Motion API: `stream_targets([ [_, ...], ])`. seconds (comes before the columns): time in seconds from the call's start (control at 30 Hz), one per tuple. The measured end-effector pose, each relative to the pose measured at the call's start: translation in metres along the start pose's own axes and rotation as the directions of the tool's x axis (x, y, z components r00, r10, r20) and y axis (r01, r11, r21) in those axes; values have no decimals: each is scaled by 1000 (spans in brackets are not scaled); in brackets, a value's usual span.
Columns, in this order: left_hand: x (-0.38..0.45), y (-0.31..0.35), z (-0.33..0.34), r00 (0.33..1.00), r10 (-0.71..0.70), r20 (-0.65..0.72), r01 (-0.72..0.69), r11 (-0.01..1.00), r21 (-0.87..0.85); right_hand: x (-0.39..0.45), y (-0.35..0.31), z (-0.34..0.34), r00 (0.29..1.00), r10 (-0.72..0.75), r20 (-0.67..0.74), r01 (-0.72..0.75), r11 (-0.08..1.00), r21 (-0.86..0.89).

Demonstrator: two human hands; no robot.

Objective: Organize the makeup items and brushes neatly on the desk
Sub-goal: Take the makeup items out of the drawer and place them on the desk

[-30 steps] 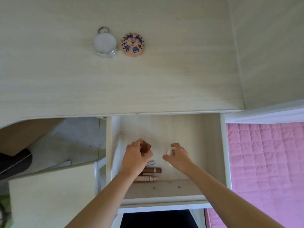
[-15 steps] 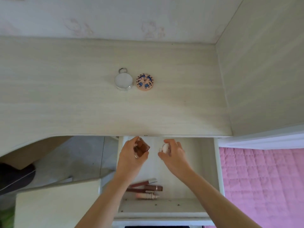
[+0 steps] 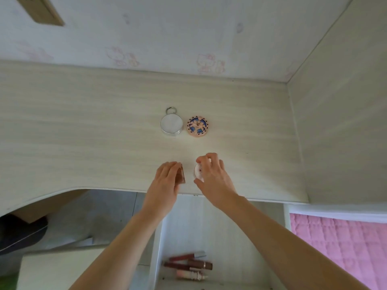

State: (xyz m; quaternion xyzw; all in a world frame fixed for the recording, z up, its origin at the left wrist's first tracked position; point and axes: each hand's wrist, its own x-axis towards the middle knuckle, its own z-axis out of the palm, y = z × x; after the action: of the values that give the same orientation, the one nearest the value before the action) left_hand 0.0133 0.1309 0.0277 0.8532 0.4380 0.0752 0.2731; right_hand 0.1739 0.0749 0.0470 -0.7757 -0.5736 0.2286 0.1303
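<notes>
The left hand (image 3: 165,181) grips a small brown case (image 3: 181,174) and the right hand (image 3: 211,174) pinches a small white round pot (image 3: 198,172), both just over the desk (image 3: 83,132) near its front edge. Best set each down flat, in line before the silver compact (image 3: 171,124) and patterned compact (image 3: 198,126), releasing only once it rests.

Home bedroom: cartoon wallpaper (image 3: 207,63), pink quilted bedding (image 3: 343,245), wooden desk (image 3: 83,126)
</notes>
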Motion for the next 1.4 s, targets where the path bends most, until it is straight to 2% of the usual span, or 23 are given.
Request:
stream_targets([
  [0.17,0,-6,9,999,-3,49,1,999,50,6,7,17,994,-103,41,108,985,-134],
  [0.33,-1,-8,15,999,-9,46,4,995,95,3,10,28,988,-143,60,151,977,-151],
  [0.57,-5,-7,24,997,-62,49,50,975,215,-4,10,33,990,-141,14,141,974,-176],
  [0.7,-19,4,32,995,-96,-20,98,978,183,-25,11,37,992,-115,-55,106,985,-136],
  [0.87,-34,8,49,995,-80,62,66,977,204,-34,20,49,992,-128,14,128,990,-51],
  [1.0,-26,3,48,995,-65,78,47,975,217,-22,22,48,989,-146,-23,146,989,-26],
  [1.4,30,-19,28,998,-12,59,-2,972,233,51,11,36,982,-113,-152,98,990,-100],
])
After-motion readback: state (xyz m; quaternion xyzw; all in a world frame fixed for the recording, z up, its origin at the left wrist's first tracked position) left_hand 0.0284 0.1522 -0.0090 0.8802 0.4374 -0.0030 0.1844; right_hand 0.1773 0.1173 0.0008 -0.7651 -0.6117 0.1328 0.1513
